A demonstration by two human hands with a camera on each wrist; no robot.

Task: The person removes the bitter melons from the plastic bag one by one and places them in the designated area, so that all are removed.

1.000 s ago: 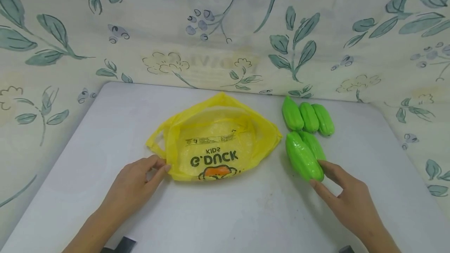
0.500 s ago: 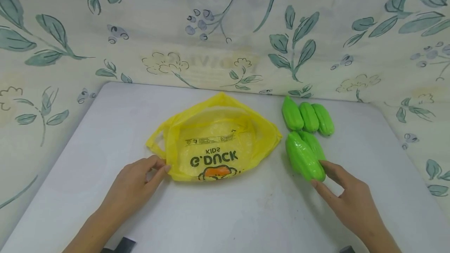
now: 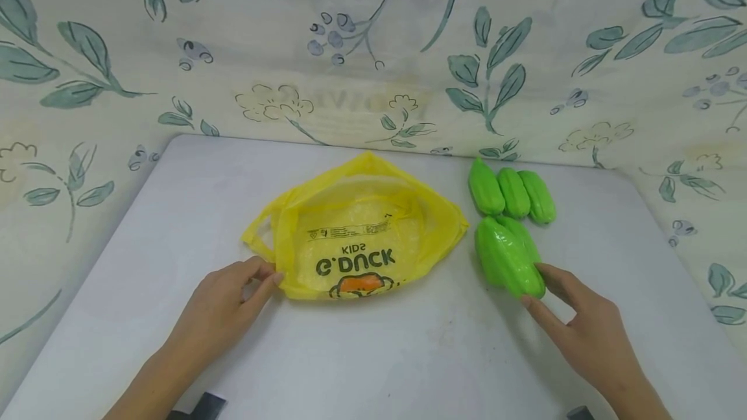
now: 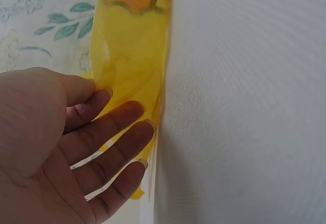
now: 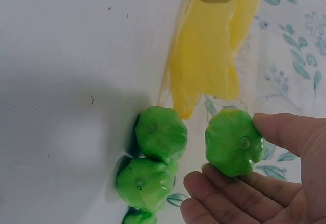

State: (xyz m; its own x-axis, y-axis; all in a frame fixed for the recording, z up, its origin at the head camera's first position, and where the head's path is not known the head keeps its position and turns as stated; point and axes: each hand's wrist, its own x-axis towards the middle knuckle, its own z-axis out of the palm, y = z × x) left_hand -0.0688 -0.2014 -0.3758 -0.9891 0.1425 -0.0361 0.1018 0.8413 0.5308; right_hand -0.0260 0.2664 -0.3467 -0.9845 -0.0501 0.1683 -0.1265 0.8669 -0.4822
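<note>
A yellow plastic bag (image 3: pixel 350 232) with a duck print lies on the table, its mouth spread toward me. My left hand (image 3: pixel 224 300) pinches the bag's near left edge, beside a handle loop; the left wrist view shows thumb and forefinger at the yellow film (image 4: pixel 130 46). With thumb and fingertips, my right hand (image 3: pixel 589 326) holds the near end of a ridged green toy vegetable (image 3: pixel 522 274), lifted and tilted. Two like it lie underneath; in the right wrist view the held one (image 5: pixel 232 145) hangs apart from a lying one (image 5: pixel 160 132).
Behind the held piece, a row of green toy vegetables (image 3: pixel 513 193) lies near the table's (image 3: pixel 385 355) back edge. A floral cloth (image 3: pixel 350 96) hangs along the back and sides. Dark wrist straps (image 3: pixel 207 405) show at the bottom.
My right hand has shifted slightly to the right with the held vegetable, which now covers more of the one at right beneath it. The left hand and bag look unchanged.
</note>
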